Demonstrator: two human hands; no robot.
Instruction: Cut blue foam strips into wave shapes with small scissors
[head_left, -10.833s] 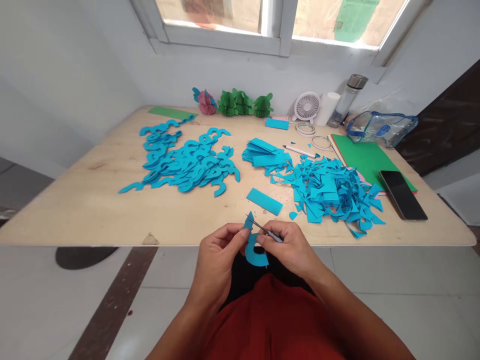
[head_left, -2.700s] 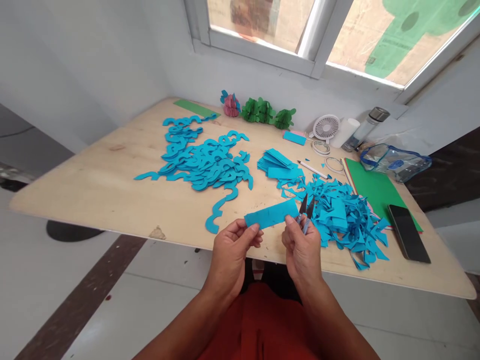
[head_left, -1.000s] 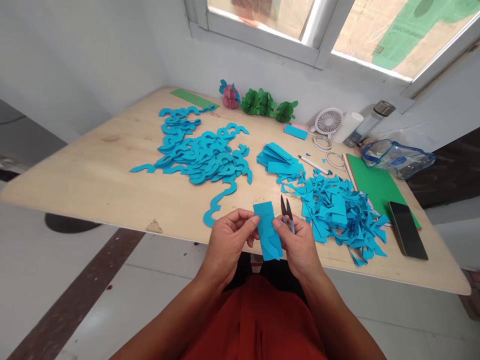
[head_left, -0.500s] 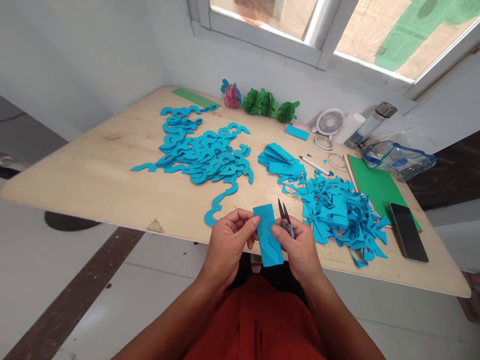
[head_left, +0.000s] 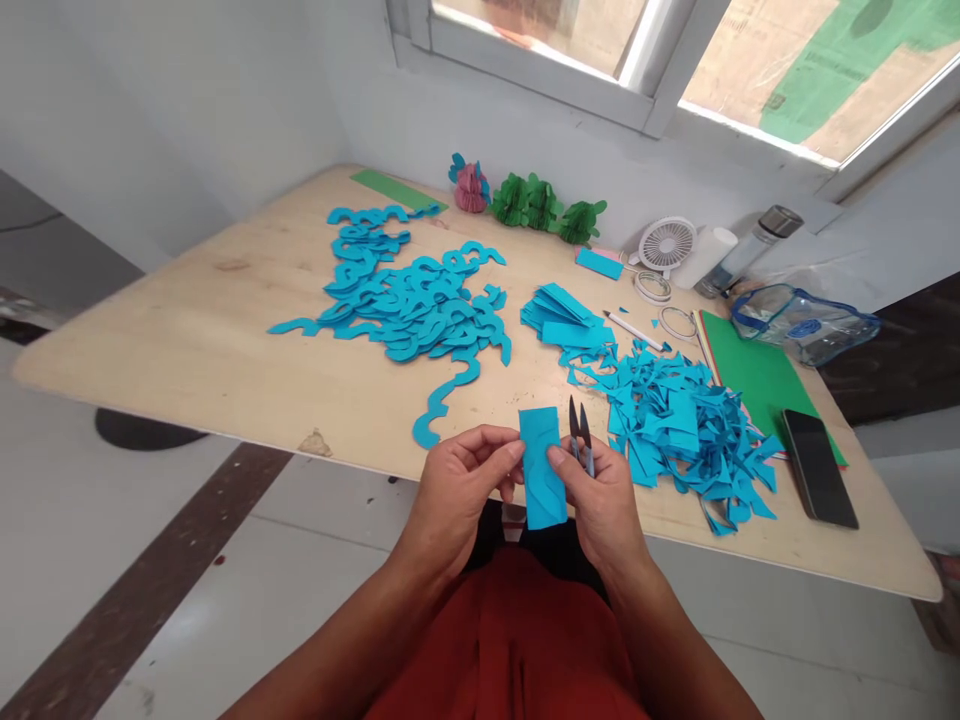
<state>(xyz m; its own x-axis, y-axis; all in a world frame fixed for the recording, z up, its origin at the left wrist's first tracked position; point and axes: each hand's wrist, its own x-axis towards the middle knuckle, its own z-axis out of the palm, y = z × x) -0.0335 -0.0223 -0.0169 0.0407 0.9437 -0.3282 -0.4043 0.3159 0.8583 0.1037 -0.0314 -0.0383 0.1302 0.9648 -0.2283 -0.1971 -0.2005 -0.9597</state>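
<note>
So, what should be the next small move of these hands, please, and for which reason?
Probably let the left hand take the blue strip alone. The right hand pinches the strip's other edge while also holding the scissors, which stand open beside it, so releasing that edge would likely free them for use.

Wooden table [head_left: 187,340] beneath bright window [head_left: 750,75]
</note>
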